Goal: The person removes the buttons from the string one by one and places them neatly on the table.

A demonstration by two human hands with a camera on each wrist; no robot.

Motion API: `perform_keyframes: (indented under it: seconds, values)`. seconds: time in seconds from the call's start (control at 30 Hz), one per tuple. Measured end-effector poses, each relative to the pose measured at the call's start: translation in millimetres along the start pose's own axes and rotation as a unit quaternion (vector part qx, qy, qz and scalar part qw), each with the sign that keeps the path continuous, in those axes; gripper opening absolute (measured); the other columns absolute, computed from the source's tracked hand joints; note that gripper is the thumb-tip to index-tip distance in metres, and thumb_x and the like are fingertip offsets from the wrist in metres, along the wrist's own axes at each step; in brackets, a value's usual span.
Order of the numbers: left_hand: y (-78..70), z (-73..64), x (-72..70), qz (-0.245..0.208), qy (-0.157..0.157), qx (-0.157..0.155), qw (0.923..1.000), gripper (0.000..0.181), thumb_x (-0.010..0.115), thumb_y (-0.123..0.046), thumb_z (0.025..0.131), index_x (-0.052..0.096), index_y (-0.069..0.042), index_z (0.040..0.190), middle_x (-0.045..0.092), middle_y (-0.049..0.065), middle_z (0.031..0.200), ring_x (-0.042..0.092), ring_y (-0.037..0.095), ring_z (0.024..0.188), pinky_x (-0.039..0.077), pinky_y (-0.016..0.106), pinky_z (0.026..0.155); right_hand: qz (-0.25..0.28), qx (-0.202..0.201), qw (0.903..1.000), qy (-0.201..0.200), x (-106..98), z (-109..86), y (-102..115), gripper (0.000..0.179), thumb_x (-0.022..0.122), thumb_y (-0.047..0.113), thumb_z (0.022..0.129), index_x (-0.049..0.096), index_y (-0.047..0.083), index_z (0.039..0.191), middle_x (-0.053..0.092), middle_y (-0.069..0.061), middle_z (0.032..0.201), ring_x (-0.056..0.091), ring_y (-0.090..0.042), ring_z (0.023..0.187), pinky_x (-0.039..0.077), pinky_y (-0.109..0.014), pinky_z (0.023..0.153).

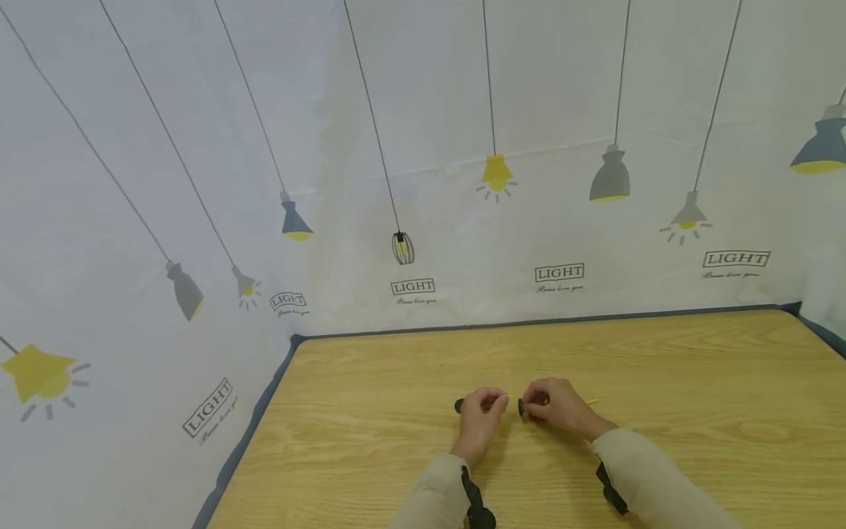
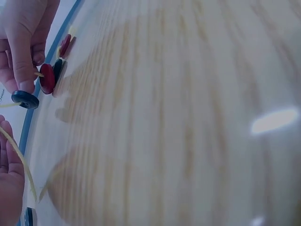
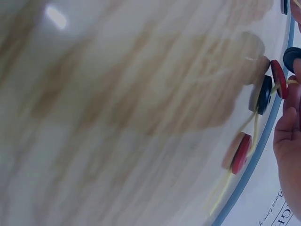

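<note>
Wooden tabletop (image 1: 370, 375), lamp-printed sheet (image 1: 436, 110) behind; the head view has the right hand (image 1: 562, 405) pinching a dark disc (image 1: 521, 408) near the left hand (image 1: 479, 419). Left wrist: yellow cord (image 2: 21, 156), probably limp, seems pinched in that left hand. Right wrist: strung red discs (image 3: 241, 154), likely light, stiff; grasp their rims.

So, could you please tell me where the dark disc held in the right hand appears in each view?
Head: dark disc below and right of centre, in the right hand.
Left wrist: dark disc near the left edge, slightly above mid-height.
Right wrist: dark disc at the right edge, upper part.
Shared landmark: the blue border.
</note>
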State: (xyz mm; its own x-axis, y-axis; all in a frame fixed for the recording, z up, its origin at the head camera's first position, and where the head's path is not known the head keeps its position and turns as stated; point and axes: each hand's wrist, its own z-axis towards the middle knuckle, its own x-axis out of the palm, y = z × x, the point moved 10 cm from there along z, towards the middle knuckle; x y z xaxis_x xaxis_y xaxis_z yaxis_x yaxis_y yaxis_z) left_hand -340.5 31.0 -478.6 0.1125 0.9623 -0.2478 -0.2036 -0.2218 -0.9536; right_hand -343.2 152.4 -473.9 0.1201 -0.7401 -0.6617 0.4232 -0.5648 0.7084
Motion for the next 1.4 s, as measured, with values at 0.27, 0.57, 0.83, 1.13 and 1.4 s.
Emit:
perform_keyframes:
  seconds: [0.27, 0.57, 0.83, 1.13, 1.4]
  values:
    - [1.7, -1.7, -1.1, -0.012, -0.003, -0.010, 0.9999, 0.014, 0.056, -0.010, 0.087, 0.063, 0.003, 0.088, 0.060, 0.008, 0.079, 0.057, 0.019, 0.072, 0.043, 0.021, 0.060, 0.022, 0.006, 0.9997, 0.009, 0, -2.0, 4, 0.005, 0.058, 0.005, 0.084, 0.059, 0.006, 0.079, 0.062, -0.002, 0.072, 0.057, -0.012, 0.061, 0.045, -0.023, 0.053]
    - [26.0, 4.6, 8.5, 0.003, 0.036, -0.010, 0.9993, 0.012, 0.060, -0.014, 0.085, 0.064, -0.003, 0.087, 0.062, 0.000, 0.082, 0.054, 0.005, 0.071, 0.045, 0.019, 0.063, 0.025, 0.036, 0.9989, -0.017, -11, -3.6, -1, 0.005, 0.058, 0.008, 0.085, 0.058, 0.005, 0.081, 0.060, 0.001, 0.074, 0.054, -0.009, 0.062, 0.044, -0.023, 0.053]
    - [26.7, 4.0, 11.5, 0.014, 0.048, -0.021, 0.9985, 0.013, 0.060, -0.016, 0.084, 0.065, -0.005, 0.089, 0.061, -0.003, 0.083, 0.054, 0.005, 0.072, 0.044, 0.019, 0.063, 0.042, 0.044, 0.9977, -0.028, -14, -4.9, 1, 0.005, 0.059, 0.009, 0.084, 0.057, 0.005, 0.081, 0.059, 0.001, 0.075, 0.052, -0.008, 0.065, 0.044, -0.024, 0.056]
    - [26.6, 3.9, 17.3, -0.001, 0.058, -0.030, 0.9979, 0.015, 0.062, -0.015, 0.083, 0.065, -0.005, 0.093, 0.062, -0.001, 0.087, 0.056, 0.008, 0.076, 0.046, 0.020, 0.065, 0.057, 0.043, 0.9969, -0.033, -15, -3.4, 1, 0.006, 0.059, 0.010, 0.085, 0.060, 0.005, 0.084, 0.060, -0.001, 0.078, 0.055, -0.010, 0.068, 0.046, -0.024, 0.058]
    - [25.2, 2.8, 23.5, -0.013, 0.066, -0.025, 0.9974, 0.026, 0.064, -0.015, 0.081, 0.061, 0.000, 0.103, 0.061, 0.004, 0.093, 0.059, 0.014, 0.084, 0.047, 0.023, 0.073, 0.084, 0.041, 0.9952, -0.029, -15, -2.9, 3, 0.008, 0.058, 0.012, 0.086, 0.059, 0.004, 0.086, 0.060, -0.003, 0.079, 0.057, -0.012, 0.069, 0.047, -0.025, 0.059]
